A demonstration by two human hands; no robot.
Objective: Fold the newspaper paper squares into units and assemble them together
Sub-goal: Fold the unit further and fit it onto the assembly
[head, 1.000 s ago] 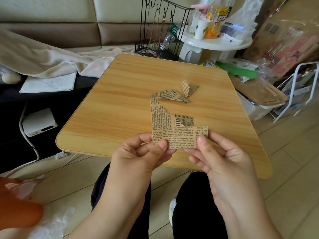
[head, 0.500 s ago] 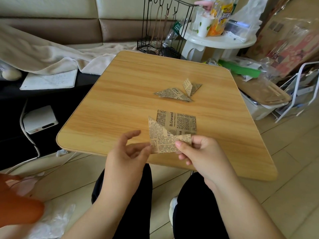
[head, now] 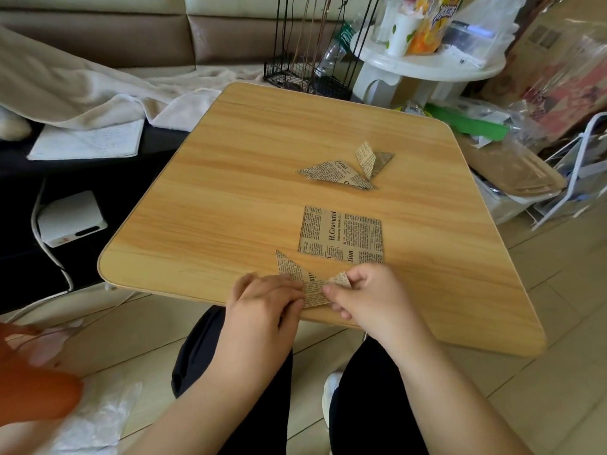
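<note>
A half-folded newspaper piece (head: 307, 284) lies at the near edge of the wooden table (head: 230, 192), one point sticking up to the left. My left hand (head: 262, 300) rests on its left part with curled fingers pinching it. My right hand (head: 364, 290) pinches its right corner between thumb and fingers. Just beyond lies a flat unfolded newspaper square (head: 341, 236). Farther back sit two folded newspaper units (head: 345, 169), one flat triangle and one with a flap standing up.
A black wire rack (head: 308, 60) and a white round side table (head: 427, 64) with cups and packets stand behind the table. Bags, a board and a white frame crowd the right. A sofa with a blanket and a white box lie left.
The piece, held up in the air a second ago, has come down onto the table's near edge and has been folded smaller. The flat square beneath it now shows fully.
</note>
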